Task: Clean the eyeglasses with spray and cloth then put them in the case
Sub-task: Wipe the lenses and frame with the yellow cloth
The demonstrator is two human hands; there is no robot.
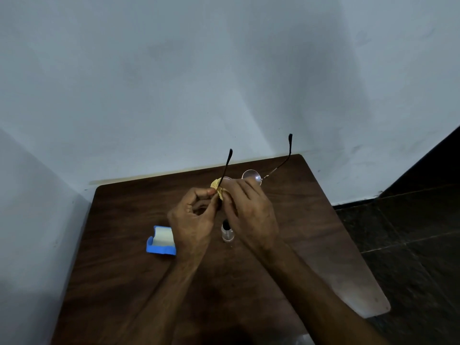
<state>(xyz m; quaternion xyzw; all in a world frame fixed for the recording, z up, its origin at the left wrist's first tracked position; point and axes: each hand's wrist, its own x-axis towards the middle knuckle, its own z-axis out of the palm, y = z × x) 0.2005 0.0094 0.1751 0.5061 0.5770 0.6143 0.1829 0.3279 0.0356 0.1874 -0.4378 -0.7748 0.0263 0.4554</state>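
Your left hand (193, 215) pinches the cloth (217, 188) on the glasses (251, 176); your right hand (249, 207) grips them; the case (160, 241) lies open left of both.

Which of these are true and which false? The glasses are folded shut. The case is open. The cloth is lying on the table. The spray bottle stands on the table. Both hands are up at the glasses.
1. The glasses are folded shut. False: both temple arms stick out, unfolded.
2. The case is open. True: its pale inside shows.
3. The cloth is lying on the table. False: it is pinched against the glasses, between the left hand and right hand.
4. The spray bottle stands on the table. True, upright, partly hidden below the hands.
5. Both hands are up at the glasses. True.
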